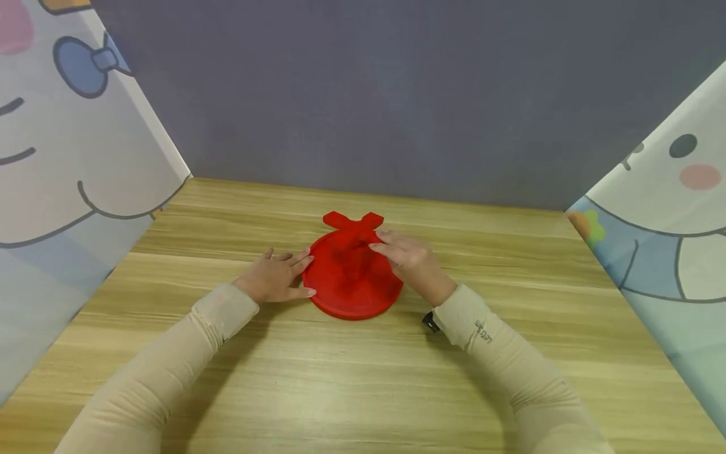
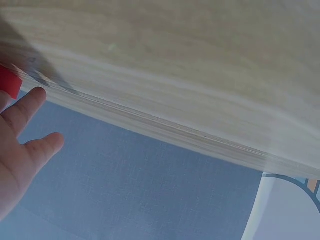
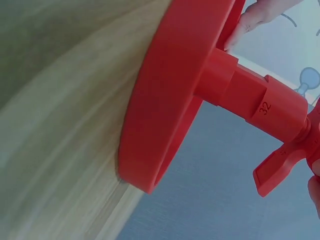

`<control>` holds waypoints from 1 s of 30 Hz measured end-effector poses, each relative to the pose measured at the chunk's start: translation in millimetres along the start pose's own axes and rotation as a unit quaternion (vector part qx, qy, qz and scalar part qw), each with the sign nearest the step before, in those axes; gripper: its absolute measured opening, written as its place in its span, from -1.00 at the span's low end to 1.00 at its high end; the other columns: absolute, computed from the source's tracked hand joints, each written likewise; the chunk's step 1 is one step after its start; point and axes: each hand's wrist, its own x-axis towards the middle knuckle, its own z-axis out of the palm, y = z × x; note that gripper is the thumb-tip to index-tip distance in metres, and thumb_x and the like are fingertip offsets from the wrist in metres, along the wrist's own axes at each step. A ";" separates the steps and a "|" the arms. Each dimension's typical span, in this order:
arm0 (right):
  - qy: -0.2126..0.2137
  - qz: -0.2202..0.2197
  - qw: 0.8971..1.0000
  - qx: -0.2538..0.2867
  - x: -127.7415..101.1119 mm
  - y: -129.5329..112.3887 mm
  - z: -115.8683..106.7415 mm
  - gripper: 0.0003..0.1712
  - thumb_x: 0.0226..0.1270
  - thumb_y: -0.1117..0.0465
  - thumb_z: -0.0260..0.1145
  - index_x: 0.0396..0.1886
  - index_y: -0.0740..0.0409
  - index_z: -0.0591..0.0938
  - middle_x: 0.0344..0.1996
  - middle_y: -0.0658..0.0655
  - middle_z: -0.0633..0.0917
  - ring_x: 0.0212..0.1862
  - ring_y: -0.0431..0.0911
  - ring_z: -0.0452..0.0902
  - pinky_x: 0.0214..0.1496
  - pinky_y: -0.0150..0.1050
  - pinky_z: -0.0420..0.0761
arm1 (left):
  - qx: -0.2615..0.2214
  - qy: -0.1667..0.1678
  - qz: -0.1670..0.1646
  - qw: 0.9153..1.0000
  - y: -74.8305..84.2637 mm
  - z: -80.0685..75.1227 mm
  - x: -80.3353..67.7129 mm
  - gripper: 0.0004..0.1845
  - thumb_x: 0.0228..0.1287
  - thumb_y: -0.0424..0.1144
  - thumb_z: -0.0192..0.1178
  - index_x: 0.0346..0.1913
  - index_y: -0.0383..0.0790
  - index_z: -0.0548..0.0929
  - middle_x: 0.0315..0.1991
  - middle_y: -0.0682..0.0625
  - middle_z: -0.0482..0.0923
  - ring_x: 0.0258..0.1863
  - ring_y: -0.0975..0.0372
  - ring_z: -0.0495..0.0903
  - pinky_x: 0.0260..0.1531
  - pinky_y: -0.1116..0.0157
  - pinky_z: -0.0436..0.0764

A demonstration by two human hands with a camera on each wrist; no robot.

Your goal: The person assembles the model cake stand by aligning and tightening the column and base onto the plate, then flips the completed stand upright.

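Note:
A red plastic valve marked 32 stands upright on a round red base with a raised rim. Its butterfly-shaped handle shows at the far side in the head view. My right hand reaches in from the right and pinches the handle, its fingertips at the edge of the right wrist view. On the opposite side my left hand is spread, with thumb and fingertips touching the base's left rim. In the left wrist view only a corner of the red base shows beside the left fingers.
The base rests on a wood-grain table. A dark grey panel rises behind it, and cartoon-printed panels flank both sides. A small black device sits at the right cuff.

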 end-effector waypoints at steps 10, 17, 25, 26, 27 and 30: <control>-0.048 -0.016 0.999 0.004 -0.3 -5.1 -8.2 -0.64 -0.18 0.59 0.49 -0.31 0.25 0.74 -0.16 0.27 0.72 -0.09 0.09 0.67 -0.07 -0.13 0.63 | -0.001 0.005 0.001 1.000 1.0 -3.9 -2.5 -0.12 0.31 0.34 -0.09 0.47 -0.24 0.18 0.47 -0.11 0.08 0.30 -0.16 0.30 0.25 -0.26 0.14; -0.046 0.022 0.998 0.038 -1.3 -5.9 -7.2 -0.66 -0.10 0.48 0.49 -0.21 0.29 0.72 -0.17 0.26 0.72 -0.12 0.06 0.68 -0.05 -0.12 0.64 | -0.004 0.003 0.001 1.000 2.5 -2.0 -3.0 -0.13 0.31 0.34 -0.09 0.46 -0.24 0.19 0.47 -0.12 0.09 0.30 -0.16 0.30 0.25 -0.26 0.14; -0.062 0.074 0.995 0.010 4.3 -13.9 -6.9 -0.61 -0.11 0.38 0.57 -0.19 0.37 0.73 -0.17 0.28 0.72 -0.14 0.04 0.69 -0.07 -0.13 0.64 | -0.010 0.007 0.004 1.000 2.0 1.7 -2.5 -0.12 0.31 0.34 -0.09 0.46 -0.25 0.19 0.47 -0.13 0.10 0.29 -0.17 0.30 0.24 -0.27 0.15; -0.060 0.079 0.995 0.008 5.0 -15.1 -6.9 -0.62 -0.11 0.38 0.56 -0.20 0.37 0.74 -0.19 0.29 0.72 -0.15 0.05 0.69 -0.06 -0.13 0.64 | -0.009 0.008 0.005 1.000 1.8 1.4 -2.2 -0.12 0.31 0.34 -0.09 0.46 -0.25 0.19 0.47 -0.13 0.10 0.29 -0.17 0.31 0.24 -0.27 0.15; -0.059 0.083 0.995 0.004 5.8 -16.5 -7.0 -0.63 -0.10 0.37 0.56 -0.21 0.37 0.74 -0.19 0.28 0.73 -0.15 0.04 0.69 -0.06 -0.12 0.64 | -0.009 0.008 0.006 1.000 1.7 1.1 -1.8 -0.12 0.31 0.34 -0.09 0.46 -0.25 0.19 0.47 -0.13 0.10 0.29 -0.17 0.31 0.24 -0.27 0.15; -0.066 0.095 0.993 -0.010 9.0 -21.4 -8.6 -0.66 -0.03 0.34 0.54 -0.19 0.33 0.75 -0.18 0.27 0.73 -0.13 0.04 0.68 -0.02 -0.10 0.63 | -0.008 0.007 0.007 1.000 1.1 -0.2 -1.0 -0.12 0.31 0.35 -0.09 0.46 -0.24 0.19 0.47 -0.12 0.09 0.30 -0.17 0.30 0.24 -0.27 0.14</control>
